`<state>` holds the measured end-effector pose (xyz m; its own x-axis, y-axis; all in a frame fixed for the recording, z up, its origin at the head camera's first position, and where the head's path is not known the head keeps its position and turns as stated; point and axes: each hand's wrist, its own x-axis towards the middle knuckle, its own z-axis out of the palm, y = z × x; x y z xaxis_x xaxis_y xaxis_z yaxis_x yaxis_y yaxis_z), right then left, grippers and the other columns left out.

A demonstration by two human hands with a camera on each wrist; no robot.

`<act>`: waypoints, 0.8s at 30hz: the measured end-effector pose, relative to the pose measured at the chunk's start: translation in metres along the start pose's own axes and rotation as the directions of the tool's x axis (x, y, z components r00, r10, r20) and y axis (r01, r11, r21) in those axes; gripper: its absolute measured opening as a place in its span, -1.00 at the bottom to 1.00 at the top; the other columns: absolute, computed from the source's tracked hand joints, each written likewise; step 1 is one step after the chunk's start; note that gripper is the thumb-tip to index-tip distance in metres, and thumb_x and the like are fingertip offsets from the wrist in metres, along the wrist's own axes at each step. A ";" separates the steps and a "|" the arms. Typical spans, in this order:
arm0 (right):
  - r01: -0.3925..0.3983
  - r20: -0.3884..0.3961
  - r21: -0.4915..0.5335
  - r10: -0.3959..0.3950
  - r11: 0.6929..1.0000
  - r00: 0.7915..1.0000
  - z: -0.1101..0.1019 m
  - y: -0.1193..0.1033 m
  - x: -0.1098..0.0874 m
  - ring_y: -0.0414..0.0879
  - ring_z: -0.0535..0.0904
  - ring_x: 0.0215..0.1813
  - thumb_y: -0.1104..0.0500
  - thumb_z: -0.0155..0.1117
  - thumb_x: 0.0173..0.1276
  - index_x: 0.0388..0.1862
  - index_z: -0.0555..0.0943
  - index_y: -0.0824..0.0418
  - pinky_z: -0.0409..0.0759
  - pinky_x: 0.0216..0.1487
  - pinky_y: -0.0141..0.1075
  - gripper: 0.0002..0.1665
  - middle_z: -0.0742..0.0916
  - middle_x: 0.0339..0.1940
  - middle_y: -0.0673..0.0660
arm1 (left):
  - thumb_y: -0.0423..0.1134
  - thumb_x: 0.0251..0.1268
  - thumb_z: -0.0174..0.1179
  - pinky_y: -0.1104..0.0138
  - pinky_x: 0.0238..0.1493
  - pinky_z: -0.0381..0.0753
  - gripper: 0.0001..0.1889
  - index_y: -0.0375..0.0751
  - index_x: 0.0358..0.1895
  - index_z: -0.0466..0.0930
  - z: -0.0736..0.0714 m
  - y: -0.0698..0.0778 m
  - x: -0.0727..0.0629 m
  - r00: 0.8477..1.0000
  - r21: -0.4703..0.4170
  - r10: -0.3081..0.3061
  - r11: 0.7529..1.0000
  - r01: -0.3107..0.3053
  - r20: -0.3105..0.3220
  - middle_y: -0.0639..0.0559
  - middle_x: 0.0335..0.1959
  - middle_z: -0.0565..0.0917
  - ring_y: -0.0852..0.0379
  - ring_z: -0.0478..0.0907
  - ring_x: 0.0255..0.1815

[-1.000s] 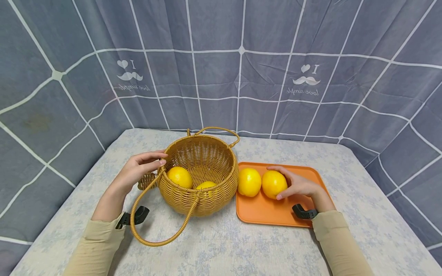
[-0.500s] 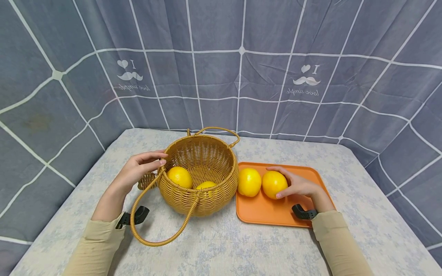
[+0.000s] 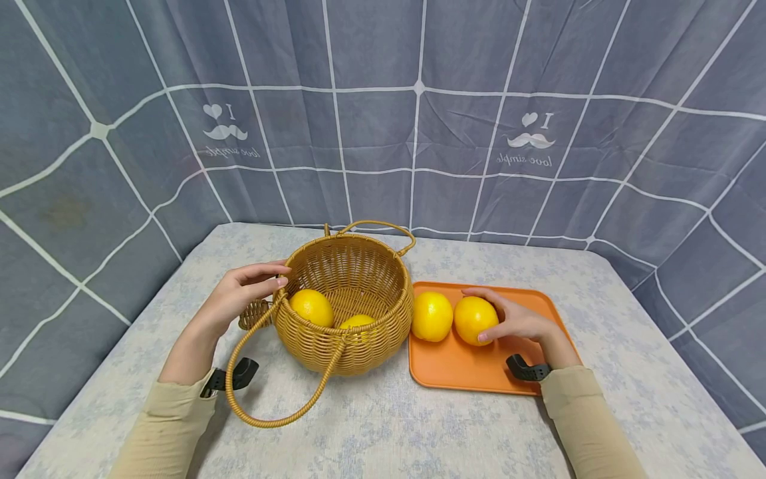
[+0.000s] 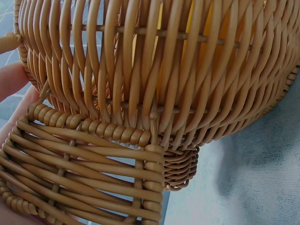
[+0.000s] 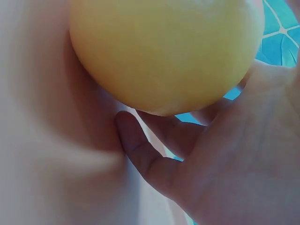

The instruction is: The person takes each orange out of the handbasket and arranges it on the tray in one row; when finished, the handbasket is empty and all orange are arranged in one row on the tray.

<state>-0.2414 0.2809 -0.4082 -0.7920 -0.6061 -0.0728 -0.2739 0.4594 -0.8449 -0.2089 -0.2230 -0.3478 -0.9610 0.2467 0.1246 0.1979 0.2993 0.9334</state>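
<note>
My right hand (image 3: 520, 320) curls round a yellow-orange orange (image 3: 473, 320), fingers on its far side and thumb on its near side. This orange rests on an orange tray (image 3: 455, 372); the right wrist view shows its underside close above the fingers. Another orange (image 3: 432, 317) sits just left of it on the tray. On the left, my left hand (image 3: 236, 293) holds the rim of a round wicker basket (image 3: 353, 352) with fingertips and thumb. Inside the basket lie an orange (image 3: 312, 307) and a second orange (image 3: 357, 321), the latter partly hidden by the near wall.
One basket handle (image 3: 281, 422) hangs down toward the near side, while the other handle (image 3: 383, 223) leans out at the back. A small woven piece (image 4: 84, 164) juts from the basket's left side. A gridded grey-blue curtain (image 3: 383, 133) stands behind the patterned table (image 3: 419, 439).
My right thumb has shifted very slightly up on the orange. The left hand, the basket and the tray stay where they were.
</note>
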 end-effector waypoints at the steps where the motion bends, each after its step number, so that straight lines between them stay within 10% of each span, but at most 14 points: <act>1: 0.004 -0.001 0.002 -0.004 1.000 1.000 0.000 0.000 0.000 0.07 0.34 0.20 0.16 0.43 0.13 0.45 0.15 0.10 0.29 0.20 -0.04 -0.04 0.30 0.38 0.20 | -0.12 0.33 0.16 0.30 -0.05 0.52 -0.55 -0.38 0.14 0.50 0.000 0.000 0.000 1.000 -0.001 0.000 1.000 0.000 0.000 -0.12 0.28 0.41 0.27 0.47 0.00; 6: 0.033 0.008 0.044 -0.034 0.998 0.999 -0.004 -0.005 -0.004 0.11 0.26 0.29 0.21 0.32 0.24 0.45 0.12 0.26 0.27 0.26 -0.13 -0.13 0.26 0.40 0.27 | -0.12 0.33 0.16 0.32 -0.04 0.52 -0.55 -0.37 0.15 0.50 0.000 0.000 0.000 1.000 0.001 -0.003 1.000 0.003 0.002 -0.15 0.30 0.38 0.30 0.47 0.02; 14: 0.099 -0.032 0.068 -0.097 0.993 0.995 -0.019 -0.022 -0.009 0.29 0.13 0.39 0.28 0.23 0.31 0.43 0.13 0.30 0.13 0.26 0.25 -0.23 0.27 0.40 0.32 | -0.11 0.33 0.15 0.30 -0.01 0.52 -0.55 -0.37 0.15 0.50 0.000 0.000 0.000 1.000 0.009 -0.006 1.000 0.006 0.005 -0.15 0.31 0.37 0.31 0.46 0.04; 24: 0.215 0.027 0.024 -0.216 0.976 0.976 -0.037 -0.074 0.023 0.26 0.22 0.35 0.31 0.24 0.29 0.41 0.16 0.30 0.24 0.25 0.15 -0.24 0.32 0.37 0.27 | -0.11 0.33 0.16 0.27 0.00 0.52 -0.55 -0.36 0.15 0.50 0.000 0.000 0.000 1.000 0.000 -0.010 1.000 0.010 0.006 -0.15 0.32 0.37 0.31 0.46 0.05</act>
<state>-0.2591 0.2568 -0.3275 -0.6992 -0.7084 0.0966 -0.4244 0.3025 -0.8534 -0.2090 -0.2232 -0.3483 -0.9618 0.2493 0.1136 0.1886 0.3020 0.9345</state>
